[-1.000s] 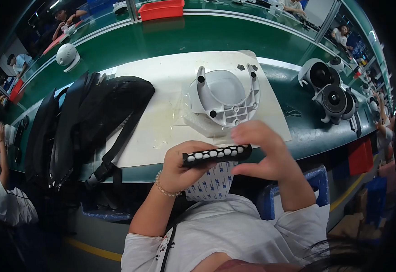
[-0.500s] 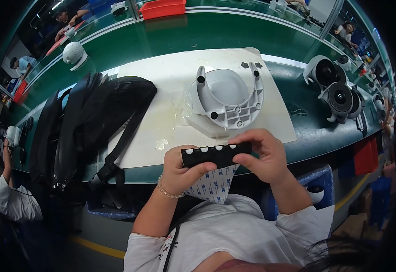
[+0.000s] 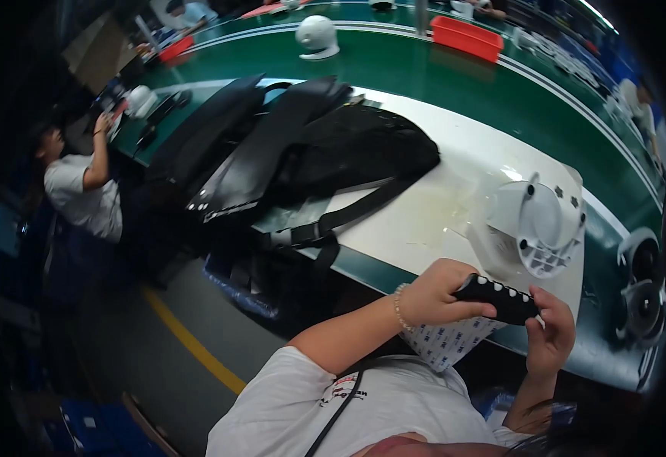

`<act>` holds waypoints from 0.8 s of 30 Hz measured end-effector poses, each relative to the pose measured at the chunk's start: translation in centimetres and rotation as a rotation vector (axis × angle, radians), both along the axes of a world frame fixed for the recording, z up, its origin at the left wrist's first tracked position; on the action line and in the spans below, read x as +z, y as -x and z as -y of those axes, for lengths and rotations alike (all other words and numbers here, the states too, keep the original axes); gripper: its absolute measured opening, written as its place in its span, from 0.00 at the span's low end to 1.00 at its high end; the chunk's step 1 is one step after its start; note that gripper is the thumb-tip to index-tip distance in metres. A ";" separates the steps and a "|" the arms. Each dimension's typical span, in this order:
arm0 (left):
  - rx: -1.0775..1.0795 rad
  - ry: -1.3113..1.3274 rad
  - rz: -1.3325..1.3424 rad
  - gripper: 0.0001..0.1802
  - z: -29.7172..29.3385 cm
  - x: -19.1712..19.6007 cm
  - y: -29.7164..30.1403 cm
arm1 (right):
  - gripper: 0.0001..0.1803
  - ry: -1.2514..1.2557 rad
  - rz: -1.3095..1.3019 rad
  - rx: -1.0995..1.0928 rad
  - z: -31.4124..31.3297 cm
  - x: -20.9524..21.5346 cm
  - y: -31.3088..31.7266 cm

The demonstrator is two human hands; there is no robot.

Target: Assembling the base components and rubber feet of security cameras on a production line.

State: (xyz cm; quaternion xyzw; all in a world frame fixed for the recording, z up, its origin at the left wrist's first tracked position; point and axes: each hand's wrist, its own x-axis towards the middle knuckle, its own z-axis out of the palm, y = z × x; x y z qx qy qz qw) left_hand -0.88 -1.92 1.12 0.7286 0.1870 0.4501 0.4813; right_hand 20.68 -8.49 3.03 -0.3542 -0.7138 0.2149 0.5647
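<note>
Both hands hold a black adhesive pad sheet [image 3: 500, 298] with a row of white round spots along its bent upper edge. Its pale backing [image 3: 455, 344], printed in blue, hangs below. My left hand [image 3: 441, 295] grips one end, thumb along the front. At the other end my right hand [image 3: 552, 329] pinches the sheet between thumb and fingers. Just beyond my hands, a white plastic base [image 3: 552, 261] with curved arms and black round pads lies on the board. Two small dark flower-shaped pieces [image 3: 559, 192] rest behind it.
A white board [image 3: 394, 221] covers part of the green bench. Black bags with straps [image 3: 348, 152] lie at left. Dark round devices [image 3: 643, 305] stand at right. A white dome device [image 3: 317, 36] and red bin [image 3: 466, 38] sit farther back. Another person [image 3: 81, 183] works at far left.
The view has swung left, so the bench and my hands appear farther right. Both hands keep hold of the bent pad sheet; the base still lies on the board.
</note>
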 end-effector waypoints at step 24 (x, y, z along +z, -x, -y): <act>0.124 0.499 0.143 0.07 0.5 0.4 -0.9 | 0.21 -0.454 0.286 -0.123 -2.8 -1.2 1.2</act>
